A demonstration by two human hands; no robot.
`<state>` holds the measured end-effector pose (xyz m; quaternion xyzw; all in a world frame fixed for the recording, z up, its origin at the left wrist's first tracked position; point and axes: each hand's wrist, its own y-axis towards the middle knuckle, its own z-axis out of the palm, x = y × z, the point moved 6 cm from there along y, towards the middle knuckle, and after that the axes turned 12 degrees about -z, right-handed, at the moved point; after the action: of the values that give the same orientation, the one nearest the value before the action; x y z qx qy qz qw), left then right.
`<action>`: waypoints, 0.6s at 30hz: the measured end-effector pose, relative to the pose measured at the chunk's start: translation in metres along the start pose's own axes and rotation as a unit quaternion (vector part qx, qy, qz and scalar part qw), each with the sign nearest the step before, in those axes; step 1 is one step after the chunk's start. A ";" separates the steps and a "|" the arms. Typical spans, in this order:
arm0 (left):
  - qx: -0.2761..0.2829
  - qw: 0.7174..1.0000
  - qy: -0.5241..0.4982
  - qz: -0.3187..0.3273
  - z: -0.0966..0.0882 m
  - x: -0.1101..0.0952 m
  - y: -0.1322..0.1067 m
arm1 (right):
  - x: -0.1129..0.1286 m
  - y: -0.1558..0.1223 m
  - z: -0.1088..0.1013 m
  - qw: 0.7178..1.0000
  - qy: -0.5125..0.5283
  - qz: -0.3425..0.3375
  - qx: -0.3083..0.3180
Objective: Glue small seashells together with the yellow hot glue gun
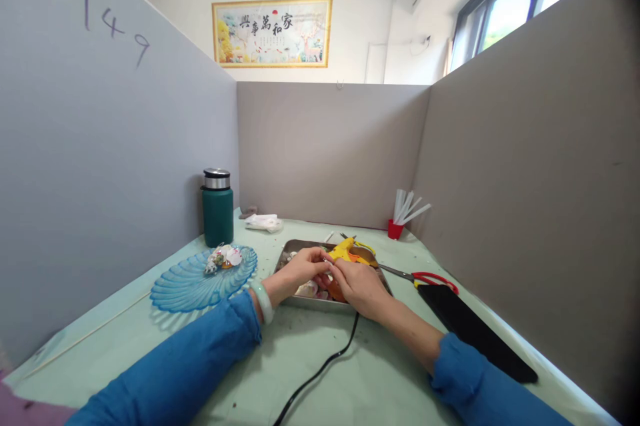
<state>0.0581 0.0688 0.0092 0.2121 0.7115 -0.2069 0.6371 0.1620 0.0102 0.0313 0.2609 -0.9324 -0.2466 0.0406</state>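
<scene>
At my far left, the grey panel (150,126) carries handwriting: a looped mark, then "149". From the tray in front of me, the blue plate (173,287) with shells (226,257) sits at nine o'clock, and the green bottle (218,216) at ten. Up toward eleven hangs a framed poster (273,33) reading 興事萬和家 from left to right; its smaller lines are too small to read. My left hand (307,267) reaches over the tray (317,305), whose long axis runs nine to three. Behind my fingers, the yellow glue gun (344,250) lies at the tray, its visible body slanting eight to two; which end is the nozzle I cannot tell. My right hand (361,283) meets my left, fingertips together; whether they pinch something, I cannot tell. The red cup (395,230) stands at two, on the counter (400,346).
</scene>
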 end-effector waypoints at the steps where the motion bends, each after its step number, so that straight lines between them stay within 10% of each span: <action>1: 0.001 1.000 -0.001 0.000 0.000 0.000 0.000 | 0.000 0.000 0.000 1.000 -0.001 -0.001 -0.001; 18: 0.008 1.000 -0.002 -0.008 0.001 0.001 0.000 | 0.000 0.000 0.001 1.000 -0.023 0.004 0.007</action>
<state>0.0585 0.0683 0.0079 0.2110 0.7100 -0.2186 0.6353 0.1622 0.0106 0.0300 0.2515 -0.9361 -0.2453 0.0186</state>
